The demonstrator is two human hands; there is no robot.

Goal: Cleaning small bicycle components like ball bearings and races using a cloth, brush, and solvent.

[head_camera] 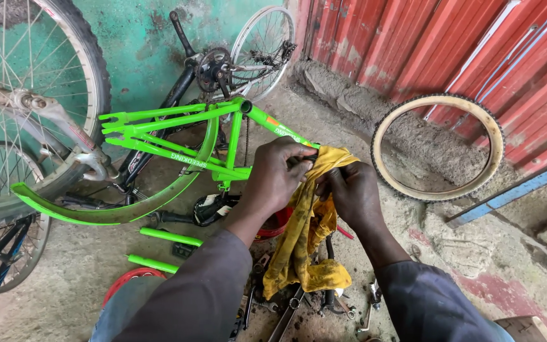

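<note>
Left hand (280,174) and right hand (349,190) both grasping yellow rag (305,247) beside green bike frame (178,136), tools (343,304) on floor below.

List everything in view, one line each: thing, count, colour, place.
bike frame: one, bright green, lying centre left
mudguard: one, green, curved under the frame
green tubes: two, on the floor
rag: one, yellow, stained, in both hands
loose tyre: one, cream and black, by the red wall
spoked wheels: several, left and back
tools: scattered, metal, below the rag
left hand: gripping the rag
right hand: gripping the rag
</note>
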